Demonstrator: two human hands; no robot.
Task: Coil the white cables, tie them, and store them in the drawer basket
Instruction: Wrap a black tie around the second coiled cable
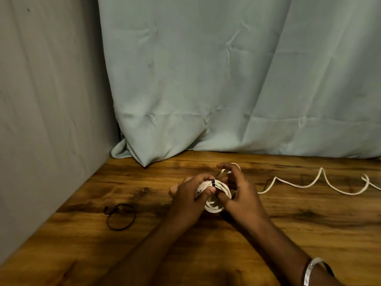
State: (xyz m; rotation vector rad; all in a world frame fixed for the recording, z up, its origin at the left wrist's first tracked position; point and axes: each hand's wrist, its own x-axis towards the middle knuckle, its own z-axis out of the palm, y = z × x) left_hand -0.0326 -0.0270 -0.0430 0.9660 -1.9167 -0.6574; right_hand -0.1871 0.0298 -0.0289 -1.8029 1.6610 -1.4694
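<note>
Both hands are holding the white cable coil [216,201] just above the wooden surface [268,234]: the left hand [189,200] is gripping it at what looks like a black tie [213,182], the right hand [240,195] curling round its far side. Left of the coil a black band [120,217] is lying; right of it, loose cable [321,180] is trailing; beyond, a curtain [226,79] is hanging

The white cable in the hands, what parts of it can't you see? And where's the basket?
- Coiled white cable, head view: both hands, left hand and right hand, cover much of it, so the loops can't be counted.
- Black tie on the coil: too small to tell if it's fastened.
- Loose cable: cut off by the right edge.
- Drawer basket: not in view.
</note>
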